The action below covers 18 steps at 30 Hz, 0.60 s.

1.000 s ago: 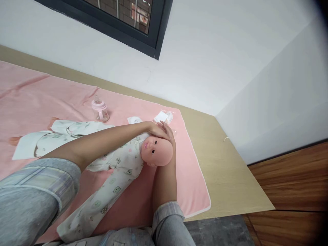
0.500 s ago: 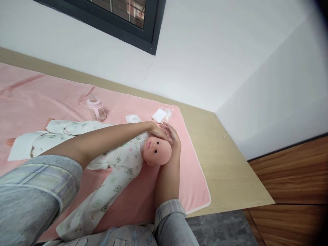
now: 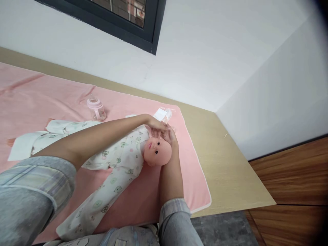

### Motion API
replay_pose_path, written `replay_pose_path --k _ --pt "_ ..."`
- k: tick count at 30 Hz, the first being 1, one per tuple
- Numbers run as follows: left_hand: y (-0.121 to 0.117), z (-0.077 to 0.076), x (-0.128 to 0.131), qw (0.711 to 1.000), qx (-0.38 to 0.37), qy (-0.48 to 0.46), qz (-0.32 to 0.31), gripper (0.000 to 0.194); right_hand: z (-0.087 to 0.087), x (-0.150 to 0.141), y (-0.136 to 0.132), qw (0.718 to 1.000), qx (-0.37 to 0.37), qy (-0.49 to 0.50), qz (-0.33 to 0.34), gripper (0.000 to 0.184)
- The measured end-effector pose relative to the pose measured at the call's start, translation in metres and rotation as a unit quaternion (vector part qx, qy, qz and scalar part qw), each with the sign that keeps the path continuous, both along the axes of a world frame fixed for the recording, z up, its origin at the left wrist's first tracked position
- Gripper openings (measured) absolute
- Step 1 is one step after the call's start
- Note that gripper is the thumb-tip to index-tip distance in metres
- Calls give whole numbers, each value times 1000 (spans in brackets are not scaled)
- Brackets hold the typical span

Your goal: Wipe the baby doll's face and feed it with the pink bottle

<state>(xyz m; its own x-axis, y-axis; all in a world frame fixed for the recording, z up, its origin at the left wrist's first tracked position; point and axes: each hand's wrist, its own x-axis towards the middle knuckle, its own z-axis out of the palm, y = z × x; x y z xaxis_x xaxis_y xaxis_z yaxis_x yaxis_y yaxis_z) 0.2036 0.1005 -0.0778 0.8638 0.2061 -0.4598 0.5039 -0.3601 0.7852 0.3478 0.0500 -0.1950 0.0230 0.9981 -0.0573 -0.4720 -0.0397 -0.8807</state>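
Observation:
A baby doll (image 3: 120, 160) in a white printed sleepsuit lies on its back on a pink blanket (image 3: 51, 95), its bare head (image 3: 159, 153) toward the right. My left arm reaches across the doll's body, and my left hand (image 3: 153, 125) curves over the top of the head. My right hand (image 3: 171, 137) comes up from below and cups the back of the head with its fingers curled. The two hands touch just above the doll's face.
A small pink baby bottle (image 3: 95, 108) stands on the blanket behind the doll. A white packet (image 3: 162, 114) lies near the blanket's far right corner. More white printed clothing (image 3: 38, 140) lies at the left. Beyond the blanket is the bare wooden tabletop (image 3: 225, 164), set against white walls.
My right hand's fingers have curled in closer to the doll's head. My left arm has risen slightly and now hides a small white item behind it. The doll's head has barely shifted.

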Motion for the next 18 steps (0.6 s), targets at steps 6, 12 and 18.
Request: replay_pose_path --k 6,12,18 --pt "30 9 -24 978 30 -21 204 69 6 3 -5 995 -13 100 -6 31" --pt "35 0 -34 958 -47 -16 282 69 14 3 -14 992 42 109 42 39" --pt "33 -4 -27 932 -77 -93 342 54 17 2 -21 993 42 70 87 41"
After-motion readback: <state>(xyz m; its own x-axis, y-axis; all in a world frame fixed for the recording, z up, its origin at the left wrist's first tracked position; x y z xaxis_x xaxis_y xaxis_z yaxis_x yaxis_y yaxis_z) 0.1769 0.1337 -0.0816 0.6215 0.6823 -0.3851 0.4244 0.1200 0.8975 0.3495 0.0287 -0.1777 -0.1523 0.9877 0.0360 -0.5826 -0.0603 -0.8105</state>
